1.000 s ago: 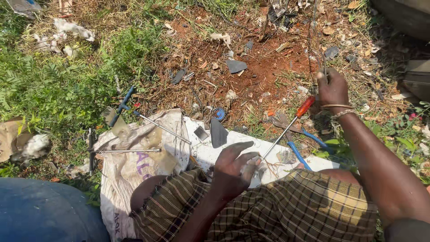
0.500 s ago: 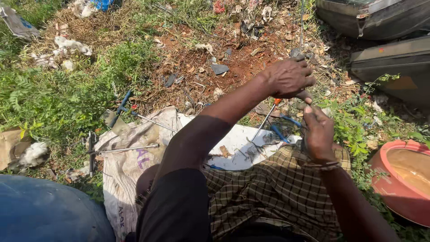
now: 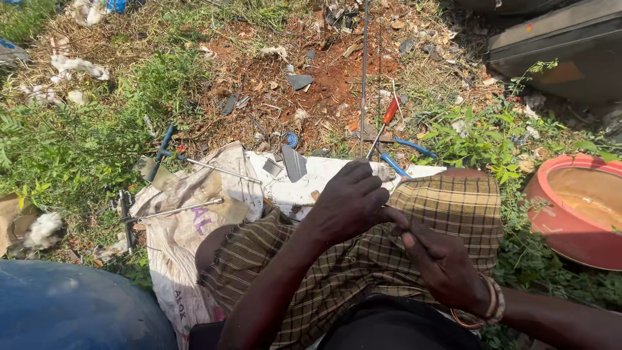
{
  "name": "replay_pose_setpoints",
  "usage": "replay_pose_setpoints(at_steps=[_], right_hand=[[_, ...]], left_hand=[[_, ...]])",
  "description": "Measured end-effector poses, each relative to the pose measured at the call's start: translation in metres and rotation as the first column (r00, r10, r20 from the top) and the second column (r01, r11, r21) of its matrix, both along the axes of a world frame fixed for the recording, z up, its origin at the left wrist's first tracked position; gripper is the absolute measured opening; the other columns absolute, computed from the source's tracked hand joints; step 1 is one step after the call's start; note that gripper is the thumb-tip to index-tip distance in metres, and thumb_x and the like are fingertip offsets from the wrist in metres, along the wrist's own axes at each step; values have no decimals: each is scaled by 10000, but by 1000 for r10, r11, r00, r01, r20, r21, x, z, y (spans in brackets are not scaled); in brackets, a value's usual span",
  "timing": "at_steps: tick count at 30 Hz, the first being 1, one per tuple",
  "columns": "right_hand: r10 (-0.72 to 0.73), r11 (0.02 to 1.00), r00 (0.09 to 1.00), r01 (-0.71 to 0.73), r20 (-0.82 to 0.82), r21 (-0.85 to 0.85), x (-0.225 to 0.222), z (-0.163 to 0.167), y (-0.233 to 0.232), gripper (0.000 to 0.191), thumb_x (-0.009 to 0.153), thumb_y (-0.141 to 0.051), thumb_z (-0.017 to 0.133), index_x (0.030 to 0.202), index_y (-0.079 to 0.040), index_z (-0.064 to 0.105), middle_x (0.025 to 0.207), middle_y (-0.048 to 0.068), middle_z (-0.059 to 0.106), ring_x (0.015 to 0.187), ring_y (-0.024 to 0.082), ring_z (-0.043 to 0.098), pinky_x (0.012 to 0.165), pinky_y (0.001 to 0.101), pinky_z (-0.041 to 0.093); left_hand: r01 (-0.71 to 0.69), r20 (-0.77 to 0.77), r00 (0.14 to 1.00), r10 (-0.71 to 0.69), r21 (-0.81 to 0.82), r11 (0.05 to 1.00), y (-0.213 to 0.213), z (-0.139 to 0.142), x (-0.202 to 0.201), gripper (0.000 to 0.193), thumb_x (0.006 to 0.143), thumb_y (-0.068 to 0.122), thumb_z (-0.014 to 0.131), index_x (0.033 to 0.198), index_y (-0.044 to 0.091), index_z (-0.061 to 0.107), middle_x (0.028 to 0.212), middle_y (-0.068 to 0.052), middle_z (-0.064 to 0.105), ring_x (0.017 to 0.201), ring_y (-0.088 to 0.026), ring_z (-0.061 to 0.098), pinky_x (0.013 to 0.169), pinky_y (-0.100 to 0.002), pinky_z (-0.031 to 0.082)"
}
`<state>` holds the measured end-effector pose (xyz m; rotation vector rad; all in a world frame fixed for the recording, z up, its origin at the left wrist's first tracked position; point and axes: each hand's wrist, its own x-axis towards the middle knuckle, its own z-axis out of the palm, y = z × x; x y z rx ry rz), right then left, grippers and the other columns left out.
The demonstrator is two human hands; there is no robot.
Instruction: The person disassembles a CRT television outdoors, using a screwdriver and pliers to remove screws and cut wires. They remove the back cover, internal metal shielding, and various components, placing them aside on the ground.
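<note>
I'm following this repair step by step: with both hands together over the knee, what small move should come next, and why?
Probably steady the thin rod with the left hand before anything else: it rises from that closed fist toward the red soil, and the right hand only touches beside the fist. What the fingers pinch is hidden.

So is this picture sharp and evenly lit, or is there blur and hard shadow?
Head view: sharp and free of blur; hard sun bleaches the white sack and the clay basin; the left hand and right hand read dark; deep shade fills the top right corner.
</note>
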<state>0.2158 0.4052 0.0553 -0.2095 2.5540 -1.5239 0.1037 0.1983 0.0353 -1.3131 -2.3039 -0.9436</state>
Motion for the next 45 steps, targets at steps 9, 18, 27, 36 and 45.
replay_pose_setpoints(at_steps=[9,18,27,36,45], right_hand=[[210,966,904,-134,373,-221,-109,-4,24,602,1038,-429,321,1343,-19,639,1025,120,776,925,205,715,864,360,582],[31,231,937,333,349,-914,-430,-32,-49,384,1041,-209,468,1296,68,545,758,53,589,564,146,545,477,302,473],[-69,277,945,325,319,-904,-312,-21,-13,213,1118,-173,482,1248,-18,549,656,-66,409,455,40,322,372,217,260],[-307,596,912,408,273,-691,-159,-6,-60,331,1078,-304,560,1222,-12,621,657,-92,397,497,18,349,413,212,325],[-293,691,919,395,265,-606,-59,-15,-37,319,1073,-241,505,1184,21,648,555,-64,368,448,29,282,403,261,231]], left_hand=[[-280,333,928,167,329,902,-10,-4,89,408,877,249,886,747,81,537,755,-57,606,746,-258,584,771,-407,503],[-366,392,900,194,434,823,0,11,96,382,881,191,857,706,76,538,714,-68,571,735,-256,581,837,-415,557],[-373,488,872,34,620,690,-65,-83,176,486,938,196,768,653,54,401,624,-47,356,618,-199,454,771,-425,590],[-881,773,471,425,432,192,-175,-144,183,366,1045,236,572,760,49,438,730,-37,448,654,-147,482,633,-319,444],[-3,-139,990,40,255,967,47,57,-154,423,1041,479,552,836,115,620,1297,-84,699,1377,-316,506,1164,-491,438]])
